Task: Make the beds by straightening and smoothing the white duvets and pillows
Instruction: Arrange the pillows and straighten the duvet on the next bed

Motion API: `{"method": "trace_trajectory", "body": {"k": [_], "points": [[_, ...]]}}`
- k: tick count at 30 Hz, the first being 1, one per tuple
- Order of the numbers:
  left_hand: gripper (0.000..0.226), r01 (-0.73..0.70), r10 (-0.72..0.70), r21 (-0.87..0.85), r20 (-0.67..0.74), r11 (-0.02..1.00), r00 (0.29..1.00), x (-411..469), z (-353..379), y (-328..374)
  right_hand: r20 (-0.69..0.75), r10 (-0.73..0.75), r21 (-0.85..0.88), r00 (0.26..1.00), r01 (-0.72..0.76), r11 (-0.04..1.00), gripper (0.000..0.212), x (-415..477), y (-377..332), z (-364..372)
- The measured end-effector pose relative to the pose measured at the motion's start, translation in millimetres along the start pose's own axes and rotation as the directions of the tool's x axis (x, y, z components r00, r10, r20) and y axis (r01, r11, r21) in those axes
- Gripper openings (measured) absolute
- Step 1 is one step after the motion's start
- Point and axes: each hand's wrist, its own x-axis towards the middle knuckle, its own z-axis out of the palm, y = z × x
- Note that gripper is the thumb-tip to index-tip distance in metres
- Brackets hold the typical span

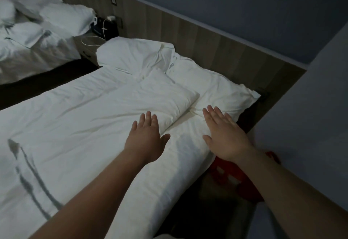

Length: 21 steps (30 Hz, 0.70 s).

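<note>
A white duvet [79,118] covers the near bed, its top corner ending just short of the pillows. Two white pillows lie at the head: a crumpled one [131,54] on the left and a flatter one [212,86] on the right. My left hand [146,139] rests palm down, fingers spread, on the duvet near its right edge. My right hand [224,137] lies flat and open on the sheet at the bed's right side, its fingertips reaching the flatter pillow. Neither hand holds anything.
A second bed [33,37] with rumpled white bedding and pillows stands at the far left. Between the beds is a nightstand [90,44] with a dark device and white cable. A wooden headboard panel [207,37] runs along the wall. Something red [231,178] lies on the floor by the bed's right side.
</note>
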Motion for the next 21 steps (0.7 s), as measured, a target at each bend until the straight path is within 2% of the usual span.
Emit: {"method": "trace_trajectory", "body": {"k": [4, 8, 12, 16, 21], "points": [[0.084, -0.007, 0.007, -0.012, 0.008, 1.0, 1.0, 68.1, 7.9, 19.7, 0.017, -0.045, -0.009, 0.999, 0.045, 0.999, 0.078, 78.8, 52.0, 16.0], [0.082, 0.037, -0.036, -0.029, 0.038, 0.999, 0.999, 135.9, 25.8, 39.4, 0.062, -0.148, -0.042, 0.987, 0.151, 0.988, 0.08, 169.6, 112.5, 51.5], [0.081, 0.162, -0.157, -0.03, 0.111, 0.986, 0.981, 212.2, 55.4, 54.6, 0.128, -0.256, -0.059, 0.958, 0.265, 0.962, 0.081, 278.2, 176.8, 99.0], [0.081, 0.321, -0.3, -0.055, 0.24, 0.945, 0.923, 282.5, 80.8, 77.4, 0.232, -0.338, -0.079, 0.912, 0.364, 0.928, 0.082, 379.0, 228.8, 151.0], [0.079, 0.372, -0.333, -0.086, 0.299, 0.924, 0.894, 351.2, 96.1, 101.9, 0.282, -0.435, -0.075, 0.855, 0.472, 0.879, 0.082, 467.1, 251.3, 198.9]]}}
